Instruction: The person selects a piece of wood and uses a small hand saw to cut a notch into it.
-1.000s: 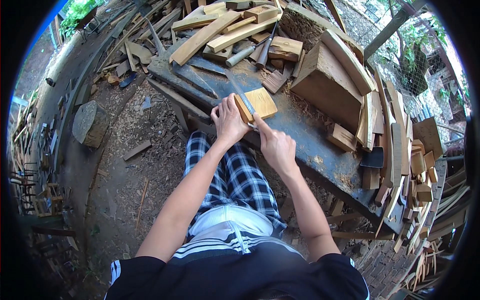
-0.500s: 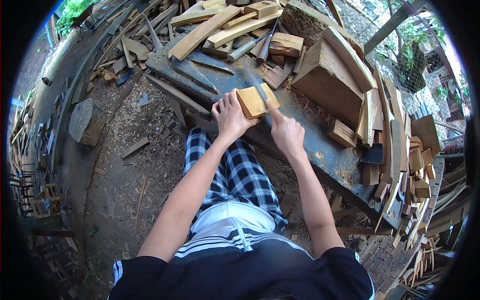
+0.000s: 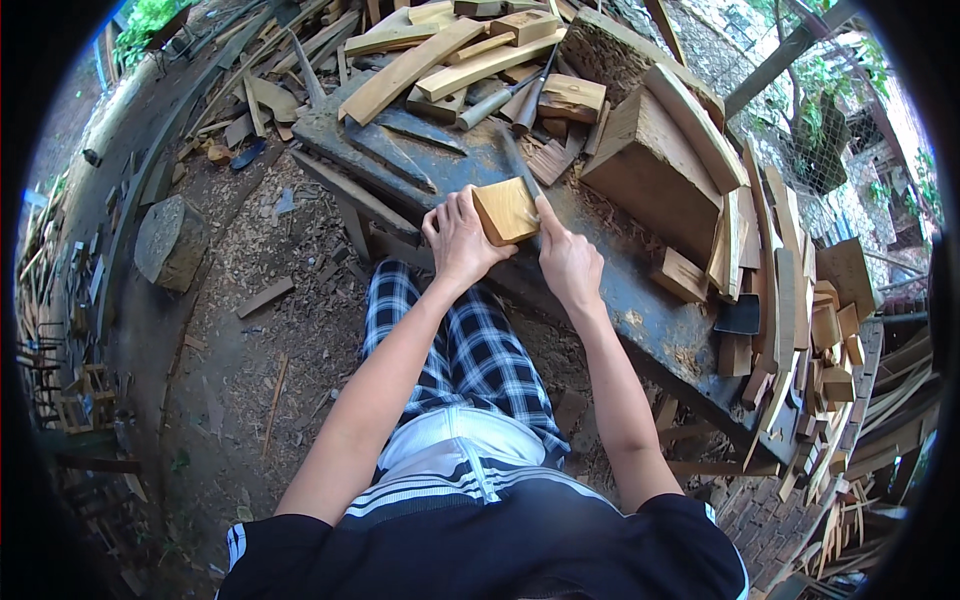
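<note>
My left hand point(image 3: 462, 245) is closed around the left side of a squared block of pale wood point(image 3: 508, 214), its thumb along the near edge. The block is at the near edge of a dark, worn workbench point(image 3: 625, 285). In my right hand point(image 3: 571, 264) is a long, narrow grey tool point(image 3: 516, 160), file-like or blade-like; its exact kind cannot be made out. The forefinger lies along the tool, which runs away from me past the block's right side. My palm hides the tool's near end.
Beyond the block lie wood offcuts point(image 3: 490, 70) and two handled tools, one a chisel-like tool point(image 3: 483, 108). A big timber block point(image 3: 650, 160) stands right, with curved planks and stacked pieces behind it. A stump-like block point(image 3: 172, 242) sits on the shaving-strewn ground at left.
The tool, blurred across the block's top earlier, is now further right, along the block's right side. My right hand has shifted slightly toward me; the left keeps its hold.
</note>
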Motion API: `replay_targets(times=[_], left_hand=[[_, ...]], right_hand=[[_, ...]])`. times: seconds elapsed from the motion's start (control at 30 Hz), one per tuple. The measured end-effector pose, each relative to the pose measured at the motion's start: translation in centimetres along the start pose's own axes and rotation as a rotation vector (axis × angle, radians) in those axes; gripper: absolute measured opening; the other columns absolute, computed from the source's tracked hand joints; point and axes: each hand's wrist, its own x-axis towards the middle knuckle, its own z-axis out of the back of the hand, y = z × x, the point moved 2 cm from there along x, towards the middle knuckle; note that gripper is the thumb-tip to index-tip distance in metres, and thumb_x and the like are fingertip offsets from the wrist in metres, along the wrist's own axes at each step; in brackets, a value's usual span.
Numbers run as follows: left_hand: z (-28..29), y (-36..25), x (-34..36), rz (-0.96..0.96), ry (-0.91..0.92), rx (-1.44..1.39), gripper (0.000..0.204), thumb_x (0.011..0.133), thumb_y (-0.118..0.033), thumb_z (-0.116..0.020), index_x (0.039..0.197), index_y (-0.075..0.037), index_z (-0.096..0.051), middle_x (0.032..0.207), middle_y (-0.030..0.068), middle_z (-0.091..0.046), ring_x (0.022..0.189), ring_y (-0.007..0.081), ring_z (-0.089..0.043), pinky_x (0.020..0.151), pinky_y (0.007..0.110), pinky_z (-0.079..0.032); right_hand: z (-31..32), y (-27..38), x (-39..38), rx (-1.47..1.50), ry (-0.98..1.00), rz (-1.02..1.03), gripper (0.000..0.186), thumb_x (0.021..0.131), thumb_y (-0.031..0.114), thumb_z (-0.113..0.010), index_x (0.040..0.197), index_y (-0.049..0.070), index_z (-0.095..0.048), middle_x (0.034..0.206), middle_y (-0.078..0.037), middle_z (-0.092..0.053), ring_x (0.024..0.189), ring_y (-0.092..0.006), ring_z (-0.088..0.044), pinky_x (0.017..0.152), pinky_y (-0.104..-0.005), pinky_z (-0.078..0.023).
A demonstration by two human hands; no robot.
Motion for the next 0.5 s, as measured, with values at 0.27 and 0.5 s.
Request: replay_targets(times=[0.27, 0.5], left_hand=[[0.5, 0.4, 0.1, 0.002, 0.011, 0.007, 0.111, 0.056, -0.044, -0.091, 0.141, -0.004, -0.032, 0.130, 0.0130, -0.047, 0.127, 0.0315, -0.043, 0.111, 0.053, -0.024], [-0.2, 0.5, -0.1, -0.013, -0.040, 0.016, 0.108, 0.055, -0.043, -0.091, 0.139, -0.008, -0.034, 0.129, 0.0118, -0.048, 0.127, 0.0307, -0.044, 0.111, 0.052, -0.025]], right_hand=[[0.1, -0.1, -1.1, 0.022, 0.008, 0.042, 0.042, 0.101, 0.024, -0.051, 0.142, 0.032, -0.055, 0.084, -0.022, -0.071, 0.077, -0.0424, -0.069, 0.068, -0.0520, -0.055], [-0.8, 1.4, -3.9, 0.106, -0.026, 0.138, 0.043, 0.099, 0.021, -0.051, 0.140, 0.030, -0.057, 0.073, -0.023, -0.068, 0.068, -0.0423, -0.069, 0.061, -0.0528, -0.055]])
